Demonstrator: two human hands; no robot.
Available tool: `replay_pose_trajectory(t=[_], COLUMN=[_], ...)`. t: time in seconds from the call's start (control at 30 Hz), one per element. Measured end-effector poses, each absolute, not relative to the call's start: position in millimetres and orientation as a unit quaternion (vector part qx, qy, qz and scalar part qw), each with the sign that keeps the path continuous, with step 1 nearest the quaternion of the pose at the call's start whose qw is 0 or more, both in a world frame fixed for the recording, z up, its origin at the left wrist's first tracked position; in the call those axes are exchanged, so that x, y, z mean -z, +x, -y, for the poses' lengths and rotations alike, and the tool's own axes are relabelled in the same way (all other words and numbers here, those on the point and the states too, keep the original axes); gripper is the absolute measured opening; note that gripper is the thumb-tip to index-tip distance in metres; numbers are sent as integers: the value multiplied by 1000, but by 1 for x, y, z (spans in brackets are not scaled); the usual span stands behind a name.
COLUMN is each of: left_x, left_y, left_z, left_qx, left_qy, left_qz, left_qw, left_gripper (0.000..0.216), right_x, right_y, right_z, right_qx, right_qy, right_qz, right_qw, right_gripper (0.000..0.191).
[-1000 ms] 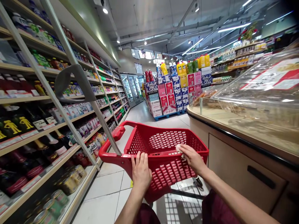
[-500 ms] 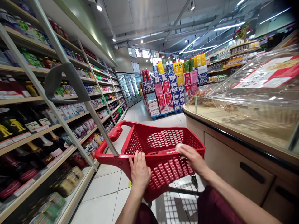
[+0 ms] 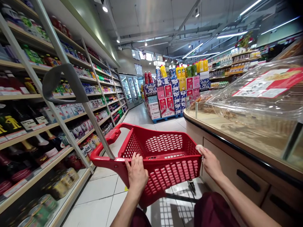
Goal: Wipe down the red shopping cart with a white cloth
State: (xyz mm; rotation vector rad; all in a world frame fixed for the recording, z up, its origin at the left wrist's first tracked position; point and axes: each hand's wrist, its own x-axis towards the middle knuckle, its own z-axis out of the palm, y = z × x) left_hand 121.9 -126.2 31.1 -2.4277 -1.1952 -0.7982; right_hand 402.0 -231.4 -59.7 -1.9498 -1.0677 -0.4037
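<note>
A red wheeled shopping basket [image 3: 174, 173] with a perforated body stands in front of me; a grey pull handle [image 3: 81, 91] rises from its left end. My left hand [image 3: 137, 176] is closed over the near rim, its fingertips curled to the inner side. Pinched in the fingers of my right hand [image 3: 211, 161] is a small wad of white wipe [image 3: 199, 148]. That wad is at the basket's right-hand rim. Whether it is cloth or tissue I cannot tell. No goods show in the visible part of the basket.
Drink shelves [image 3: 54, 126] line the left side. A display counter [image 3: 236, 157] with a clear plastic food box [image 3: 260, 91] stands close on the right. Stacked cartons [image 3: 169, 101] on a blue pallet [image 3: 158, 119] stand ahead, with glass-door fridges [image 3: 130, 90] beyond.
My right hand has slid the white wipe rightward along the rim to the basket's right end. My left hand stays on the rim; the basket sits slightly further left in view.
</note>
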Motion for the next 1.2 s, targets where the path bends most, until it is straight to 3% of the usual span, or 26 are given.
replay_pose_trajectory(t=[0.2,0.4,0.63,0.8,1.0,1.2], left_x=[-31,-33,-36,-34,-26,-21], left_y=[122,126,138,141,145,147], left_z=[130,133,141,143,143,143], left_qx=[255,224,153,138,149,155], left_qy=[-869,-872,-899,-899,-904,-904], left_qz=[398,417,404,408,384,377], left_qw=[147,123,75,79,113,128], left_gripper=[56,55,55,58,55,55], right_x=[50,56,53,53,43,47], right_y=[344,395,340,392,337,396], right_z=[206,216,192,206,187,210], right_qx=[173,138,114,118,133,140], right_qy=[-646,-778,-653,-777,-630,-747], right_qz=[604,439,605,434,607,477], right_qw=[434,428,441,440,466,441], right_gripper=[59,46,58,46,53,45])
